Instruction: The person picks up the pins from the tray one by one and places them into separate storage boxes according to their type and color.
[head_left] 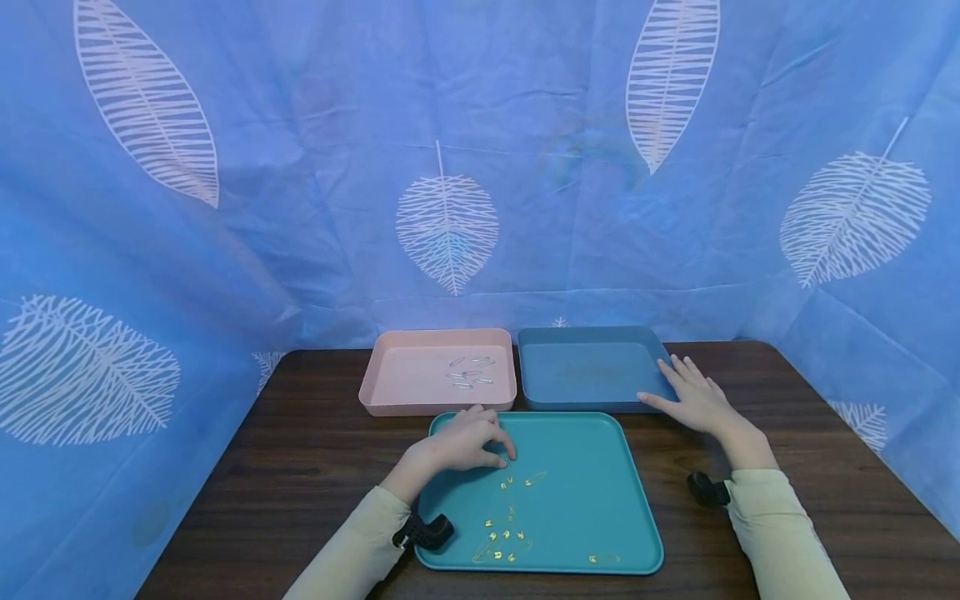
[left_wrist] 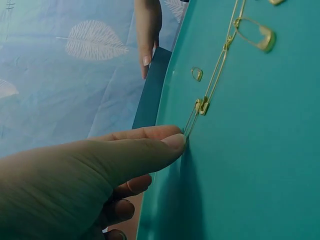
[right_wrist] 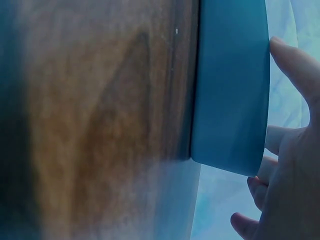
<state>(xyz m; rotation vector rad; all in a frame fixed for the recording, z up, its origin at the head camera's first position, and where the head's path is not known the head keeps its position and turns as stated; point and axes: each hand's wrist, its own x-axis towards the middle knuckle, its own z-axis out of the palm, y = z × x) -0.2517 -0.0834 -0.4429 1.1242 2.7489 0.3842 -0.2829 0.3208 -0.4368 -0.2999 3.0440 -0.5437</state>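
Two hands: in the head view, the left hand point(head_left: 467, 439) is over the teal tray's point(head_left: 581, 475) far left part; the right hand point(head_left: 699, 403) is beyond its far right corner, fingers spread at the blue tray point(head_left: 588, 367). Left wrist view: thumb and forefinger pinch a gold safety pin point(left_wrist: 198, 106), clasp beyond the fingertips. Right wrist view: fingers apart.

Your head view is bright and evenly lit, with a soft shadow beneath your left hand point(head_left: 465, 439) on the teal tray point(head_left: 577, 492). In the left wrist view, your hand looks dim and its shadow darkens the tray. Your right wrist view blurs the wooden table point(right_wrist: 100, 125), murky toward the left edge.
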